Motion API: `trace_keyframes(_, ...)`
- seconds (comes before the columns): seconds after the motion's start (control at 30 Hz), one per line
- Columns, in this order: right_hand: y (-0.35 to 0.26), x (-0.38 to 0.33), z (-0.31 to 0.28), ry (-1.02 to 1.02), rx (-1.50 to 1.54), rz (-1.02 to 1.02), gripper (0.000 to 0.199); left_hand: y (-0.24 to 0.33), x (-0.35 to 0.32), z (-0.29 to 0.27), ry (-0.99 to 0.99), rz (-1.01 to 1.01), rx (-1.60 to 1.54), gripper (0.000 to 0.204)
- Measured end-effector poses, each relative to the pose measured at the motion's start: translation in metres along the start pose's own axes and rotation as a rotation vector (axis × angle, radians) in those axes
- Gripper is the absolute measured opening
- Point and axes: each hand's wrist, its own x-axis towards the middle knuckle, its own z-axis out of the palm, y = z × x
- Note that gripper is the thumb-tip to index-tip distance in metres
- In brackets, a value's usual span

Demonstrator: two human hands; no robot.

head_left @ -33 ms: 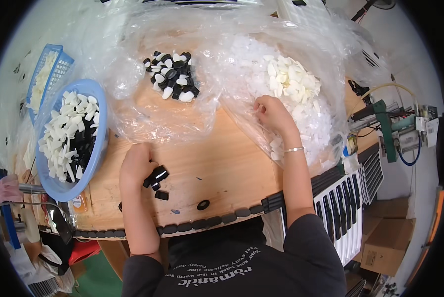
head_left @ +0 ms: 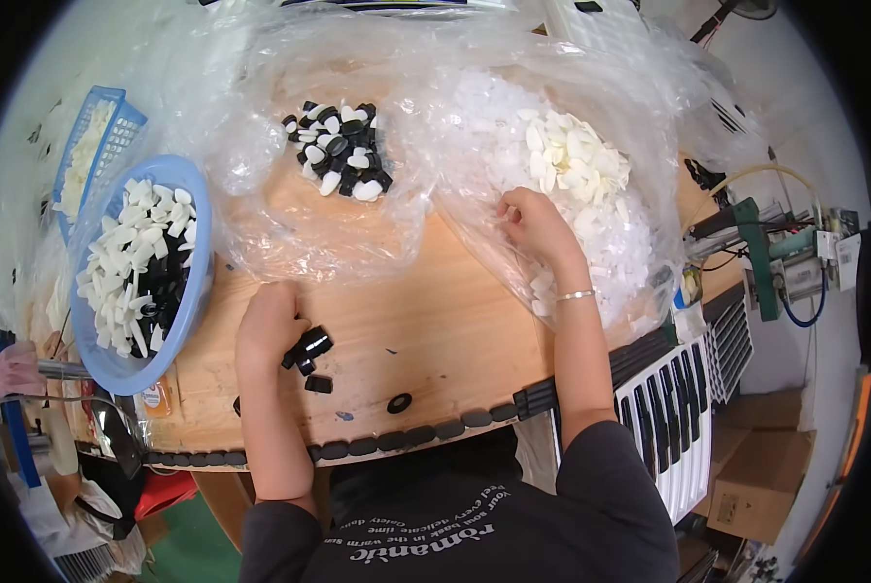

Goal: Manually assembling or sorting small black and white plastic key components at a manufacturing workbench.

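Both hands are working well apart over a wooden counter (head_left: 455,335). Left hand (head_left: 270,323) is toward the near left part, fingers curled and pointing down, right beside a little cluster of shiny black pieces (head_left: 309,347). Can't tell if it's gripping one, since the back of the hand blocks the view. Another black piece (head_left: 320,385) sits just nearer the front edge, plus a flat black ring (head_left: 399,402) off to its right.

Right hand (head_left: 536,223), silvery bracelet (head_left: 577,294) on the wrist, has its fingers bent in over the clear plastic on the counter's right side, next to a heap of whitish pieces (head_left: 576,154). Can't tell whether it's pinching anything.

Blue basin (head_left: 201,282) full of white and black pieces at the left edge, and a mixed black-and-white pile (head_left: 336,146) toward the far edge.
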Motion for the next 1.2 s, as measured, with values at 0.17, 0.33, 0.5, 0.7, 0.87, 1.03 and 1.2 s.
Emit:
trace_keyframes(0.17, -0.009, 0.003, -0.013, -0.075, 0.074, 0.238, 0.01, -0.013, 0.002, 0.009, -0.012, 0.024, 0.028, 0.009)
trace_keyframes(0.33, -0.003, -0.002, -0.008, -0.022, 0.117, 0.194, 0.011, 0.01, 0.004, 0.005, 0.347, 0.367, -0.077, 0.009)
trace_keyframes(0.5, -0.011, -0.012, -0.017, -0.167, -0.081, 0.418, 0.019, 0.027, 0.005, 0.013, 0.296, 0.423, -0.472, 0.013)
trace_keyframes(0.7, 0.012, -0.02, -0.017, -0.17, 0.028, 0.399, 0.02, 0.044, 0.01, 0.031, 0.262, 0.507, -0.741, 0.025)
trace_keyframes(0.87, -0.007, -0.022, -0.03, -0.032, 0.083, 0.204, 0.019, 0.051, 0.006, 0.037, 0.271, 0.433, -0.73, 0.036)
trace_keyframes(1.03, -0.099, -0.021, 0.014, 0.169, 0.518, -0.282, 0.02, 0.052, 0.008, 0.053, 0.312, 0.424, -0.78, 0.038)
trace_keyframes(1.2, -0.122, -0.032, 0.037, 0.115, 0.501, -0.418, 0.022, 0.057, 0.006, 0.051, 0.363, 0.448, -0.772, 0.037)
